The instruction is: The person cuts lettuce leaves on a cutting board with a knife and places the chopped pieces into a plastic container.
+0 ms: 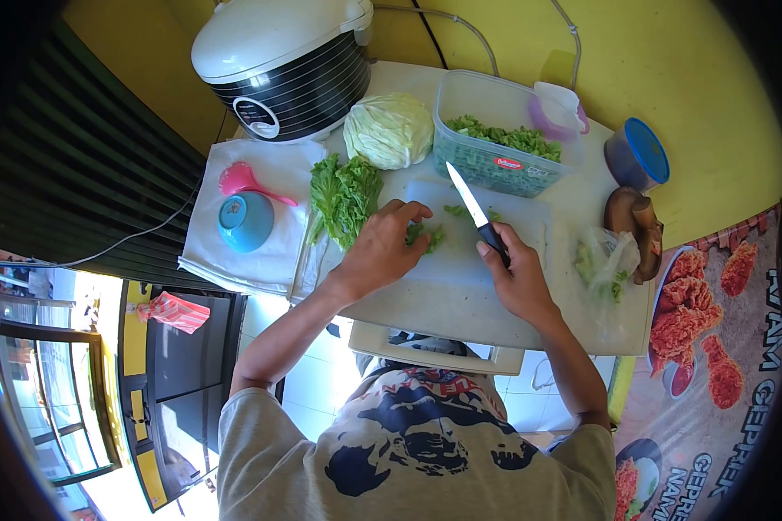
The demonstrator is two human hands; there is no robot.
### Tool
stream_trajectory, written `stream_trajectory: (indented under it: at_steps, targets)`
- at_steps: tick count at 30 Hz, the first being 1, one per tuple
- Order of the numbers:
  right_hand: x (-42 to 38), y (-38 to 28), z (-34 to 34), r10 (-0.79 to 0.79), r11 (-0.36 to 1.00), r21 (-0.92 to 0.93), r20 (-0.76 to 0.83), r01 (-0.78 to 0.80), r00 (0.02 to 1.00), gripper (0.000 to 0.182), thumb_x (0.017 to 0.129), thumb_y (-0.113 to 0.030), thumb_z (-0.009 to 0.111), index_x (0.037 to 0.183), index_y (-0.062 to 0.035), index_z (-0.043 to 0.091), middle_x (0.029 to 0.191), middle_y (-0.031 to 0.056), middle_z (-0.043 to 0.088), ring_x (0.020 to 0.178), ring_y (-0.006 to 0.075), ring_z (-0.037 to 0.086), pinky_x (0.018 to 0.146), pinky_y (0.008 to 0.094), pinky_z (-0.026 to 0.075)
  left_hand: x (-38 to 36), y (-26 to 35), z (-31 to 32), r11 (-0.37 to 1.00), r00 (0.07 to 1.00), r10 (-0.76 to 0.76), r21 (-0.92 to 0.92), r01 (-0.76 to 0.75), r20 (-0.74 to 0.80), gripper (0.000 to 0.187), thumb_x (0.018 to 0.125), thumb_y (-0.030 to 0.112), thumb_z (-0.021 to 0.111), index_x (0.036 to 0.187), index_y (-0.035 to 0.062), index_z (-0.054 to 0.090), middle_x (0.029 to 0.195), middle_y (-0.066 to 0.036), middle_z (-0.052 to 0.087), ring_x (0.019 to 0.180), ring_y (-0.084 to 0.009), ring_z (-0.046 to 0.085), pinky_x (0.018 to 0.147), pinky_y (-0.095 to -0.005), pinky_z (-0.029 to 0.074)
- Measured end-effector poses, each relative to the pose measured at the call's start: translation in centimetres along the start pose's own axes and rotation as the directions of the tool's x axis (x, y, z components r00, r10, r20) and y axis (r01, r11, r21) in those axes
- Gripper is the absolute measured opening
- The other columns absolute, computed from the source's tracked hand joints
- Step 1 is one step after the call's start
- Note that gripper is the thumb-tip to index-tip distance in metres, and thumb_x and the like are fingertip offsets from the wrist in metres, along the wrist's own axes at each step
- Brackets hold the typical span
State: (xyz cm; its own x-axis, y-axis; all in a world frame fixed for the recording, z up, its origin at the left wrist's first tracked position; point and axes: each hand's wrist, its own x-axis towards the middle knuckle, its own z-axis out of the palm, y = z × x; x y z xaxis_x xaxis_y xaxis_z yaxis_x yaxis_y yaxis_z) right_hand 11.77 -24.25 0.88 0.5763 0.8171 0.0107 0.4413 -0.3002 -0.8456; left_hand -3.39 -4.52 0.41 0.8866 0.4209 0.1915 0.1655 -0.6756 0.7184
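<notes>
My right hand (520, 276) is closed around the black handle of a kitchen knife (471, 198), its blade pointing up and to the left above the white cutting board (517, 239). At the board's left side, my left hand (384, 246) curls its fingers and thumb over a small bunch of cut lettuce (432, 236). Small green scraps (454, 210) lie on the board under the knife. Just beyond my left hand is a head of leaf lettuce (346, 195). A clear plastic container (495, 180) with chopped greens in it stands behind the board.
A cabbage (389, 130) sits beside a rice cooker (282, 78). On a white cloth at left are a blue bowl (246, 222) and a pink ladle (250, 181). At right are a plastic bag with greens (606, 260), a brown object (632, 221) and a blue-lidded tub (639, 154).
</notes>
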Motion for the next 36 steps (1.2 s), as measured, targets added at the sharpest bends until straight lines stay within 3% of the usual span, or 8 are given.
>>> stream_trajectory:
  at_steps: [2, 5, 9, 16, 19, 22, 28, 36]
  targets:
    - [-0.5, 0.3, 0.6, -0.144, 0.989, -0.035, -0.085, 0.141, 0.986, 0.035, 0.103, -0.009, 0.063, 0.136, 0.0016, 0.058, 0.106, 0.0211, 0.072, 0.075, 0.0291, 0.064, 0.073, 0.0367, 0.053, -0.4, 0.0, 0.1, 1.0, 1.0, 0.0, 0.021, 0.0, -0.005, 0.029, 0.09, 0.01, 0.076, 0.117, 0.003, 0.071, 0.103, -0.015, 0.07, 0.078, -0.0293, 0.069, 0.075, -0.0399, 0.056]
    - [-1.6, -0.7, 0.1, -0.137, 0.989, -0.059, -0.035, 0.135, 0.99, 0.04, 0.102, -0.007, 0.062, 0.14, 0.0017, 0.057, 0.113, 0.026, 0.07, 0.085, 0.0359, 0.07, 0.079, 0.0389, 0.055, -0.6, -0.1, 0.4, 0.999, 0.999, 0.013, 0.036, -0.012, -0.032, 0.022, 0.089, 0.009, 0.077, 0.109, 0.0026, 0.072, 0.096, -0.015, 0.068, 0.074, -0.0292, 0.068, 0.071, -0.0402, 0.055]
    - [-3.2, -0.8, 0.0, -0.2, 0.976, -0.084, -0.002, 0.2, 0.98, 0.043, 0.1, -0.003, 0.061, 0.143, -0.0013, 0.056, 0.101, 0.0235, 0.069, 0.08, 0.039, 0.07, 0.075, 0.0424, 0.056, -0.2, -0.1, 1.1, 0.999, 0.998, -0.02, 0.034, 0.022, -0.052, 0.014, 0.088, 0.006, 0.076, 0.101, 0.0007, 0.073, 0.09, -0.016, 0.068, 0.072, -0.0296, 0.068, 0.069, -0.0404, 0.055]
    - [-5.3, -0.4, -0.4, -0.243, 0.94, -0.214, 0.126, 0.265, 0.962, 0.049, 0.099, -0.005, 0.061, 0.148, -0.0048, 0.052, 0.098, 0.0199, 0.069, 0.073, 0.0367, 0.069, 0.065, 0.0454, 0.055, 0.6, -1.3, 1.4, 1.0, 0.99, -0.003, -0.001, 0.003, -0.138, 0.013, 0.089, 0.006, 0.073, 0.099, -0.0005, 0.074, 0.088, -0.016, 0.071, 0.07, -0.028, 0.068, 0.069, -0.0388, 0.055]
    - [-5.5, -0.2, -0.5, -0.218, 0.939, -0.24, 0.139, 0.246, 0.966, 0.05, 0.099, -0.005, 0.061, 0.148, -0.0051, 0.052, 0.097, 0.0197, 0.069, 0.073, 0.0365, 0.069, 0.064, 0.0459, 0.056, 1.1, -1.5, 0.8, 0.998, 0.998, -0.03, -0.065, 0.026, -0.055, 0.014, 0.091, 0.01, 0.072, 0.101, 0.0, 0.075, 0.089, -0.015, 0.074, 0.069, -0.0261, 0.067, 0.069, -0.0378, 0.054]
    - [-5.1, -0.1, -0.5, -0.225, 0.939, -0.242, 0.108, 0.245, 0.968, 0.049, 0.099, -0.005, 0.061, 0.148, -0.0048, 0.052, 0.096, 0.0198, 0.068, 0.073, 0.0371, 0.07, 0.065, 0.046, 0.056, 2.0, -0.5, -0.4, 0.97, 0.967, -0.22, -0.08, 0.231, 0.125, 0.017, 0.093, 0.014, 0.072, 0.103, 0.0003, 0.075, 0.09, -0.015, 0.075, 0.069, -0.025, 0.067, 0.069, -0.038, 0.054]
    - [-3.5, 1.1, -0.1, -0.257, 0.918, -0.291, 0.075, 0.268, 0.963, 0.05, 0.098, -0.004, 0.061, 0.148, -0.0043, 0.053, 0.096, 0.0207, 0.068, 0.072, 0.0385, 0.07, 0.066, 0.0482, 0.057, 2.4, -1.3, 0.5, 1.0, 0.997, -0.015, 0.005, 0.015, -0.072, 0.021, 0.092, 0.014, 0.075, 0.107, -0.0001, 0.072, 0.09, -0.015, 0.074, 0.074, -0.0281, 0.071, 0.07, -0.0402, 0.055]
    - [-3.1, 0.2, -0.3, -0.259, 0.894, -0.363, 0.057, 0.262, 0.964, 0.059, 0.096, -0.001, 0.061, 0.153, -0.0078, 0.048, 0.088, 0.0172, 0.064, 0.065, 0.0355, 0.067, 0.061, 0.0466, 0.058, 1.3, -0.4, 0.9, 0.978, 0.978, 0.036, 0.207, 0.007, -0.208, 0.022, 0.09, 0.016, 0.078, 0.108, 0.0047, 0.071, 0.098, -0.011, 0.071, 0.081, -0.0316, 0.073, 0.072, -0.0433, 0.058]
